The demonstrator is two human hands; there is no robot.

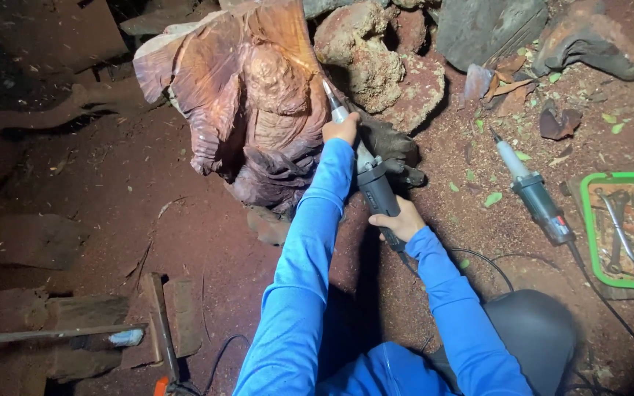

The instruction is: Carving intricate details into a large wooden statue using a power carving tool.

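Two hands on one power tool. Left hand (340,129) wraps the slim front neck of the grinder (367,176), grip closed around it close to the wood. Right hand (399,222) holds the dark rear body of the same grinder, grip closed, cord running back from it over the ground. Both arms in bright blue sleeves (310,249).

Grinder tip is pressed against the right flank of the wood carving (247,103), a reddish block with a rounded central figure and ribbed, wing-like sides. Carving stands upright on the red dirt floor (185,242), lit warmly at the top.

Just right of the carving, rough reddish rocks (376,66), touching one another. A dark glove (394,147) lies beside the grinder, between carving and rocks.

Farther right, a second grinder (533,191) lies on the floor, unattended, its cord trailing toward the lower right. Next to it a green tray (588,227) holding wrenches (621,231) and other rusty metal pieces.

Lower left: a hammer (159,323) resting on flat wooden slabs, near a metal bar. Scattered green leaves on the dirt at right.
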